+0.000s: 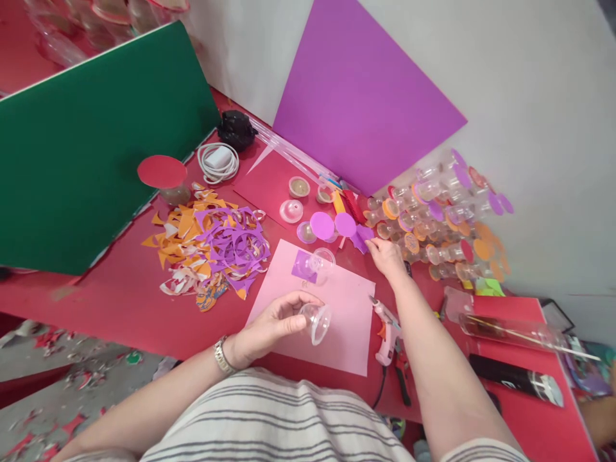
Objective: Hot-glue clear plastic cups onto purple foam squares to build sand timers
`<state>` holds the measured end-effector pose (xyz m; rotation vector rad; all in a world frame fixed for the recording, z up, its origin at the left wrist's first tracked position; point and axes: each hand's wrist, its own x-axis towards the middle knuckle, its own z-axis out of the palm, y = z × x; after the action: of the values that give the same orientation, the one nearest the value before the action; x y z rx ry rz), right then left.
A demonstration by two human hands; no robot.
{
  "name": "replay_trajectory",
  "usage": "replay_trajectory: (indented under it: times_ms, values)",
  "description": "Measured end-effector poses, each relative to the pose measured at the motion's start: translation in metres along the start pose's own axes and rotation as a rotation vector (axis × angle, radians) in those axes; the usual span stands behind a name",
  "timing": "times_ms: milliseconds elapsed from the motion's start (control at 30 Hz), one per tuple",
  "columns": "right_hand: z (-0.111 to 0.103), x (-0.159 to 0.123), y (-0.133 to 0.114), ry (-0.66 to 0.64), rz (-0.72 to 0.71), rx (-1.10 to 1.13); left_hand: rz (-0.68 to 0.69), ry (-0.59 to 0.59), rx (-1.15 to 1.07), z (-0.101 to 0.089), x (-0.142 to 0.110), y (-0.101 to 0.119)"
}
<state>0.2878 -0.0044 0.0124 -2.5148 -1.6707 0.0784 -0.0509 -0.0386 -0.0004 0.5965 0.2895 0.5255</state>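
Observation:
My left hand (283, 321), with a metal watch on its wrist, grips a small clear plastic cup (317, 323) tilted on its side above the pink sheet (337, 346). Reaching to the back right, my right hand (386, 256) has its fingers closed on a purple foam piece (360, 239). Just left of that piece lie purple discs (345, 224) on clear cups. On the pink sheet are a purple square (304, 266) and another clear cup (323, 262), partly overlapping it. A pink hot glue gun (386, 343) rests by my right forearm.
Orange and purple scraps (216, 237) are heaped at left, beside a cup topped with a red disc (162, 171). Many disc-topped clear cups (433, 218) are stacked at right. A green board (106, 141) and a purple sheet (360, 96) stand behind. A coiled white cable (218, 162) lies near them.

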Motion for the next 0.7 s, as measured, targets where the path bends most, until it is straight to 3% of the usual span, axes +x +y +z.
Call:
replay_trajectory:
  times_ms: [167,300,567,700]
  values:
    - [-0.016,-0.015,-0.001,0.216,0.015,0.251,0.024,0.033,-0.010,-0.003,0.000,-0.004]
    - [-0.023,-0.048,-0.003,0.351,0.089,0.472,0.033,0.012,-0.118,-0.004,0.002,-0.008]
    - [-0.009,-0.151,-0.023,0.237,0.107,0.720,0.045,0.022,-0.103,0.001,0.005,-0.005]
    - [0.001,-0.189,-0.036,0.255,0.040,0.686,0.115,0.138,-0.021,0.004,0.008,-0.003]
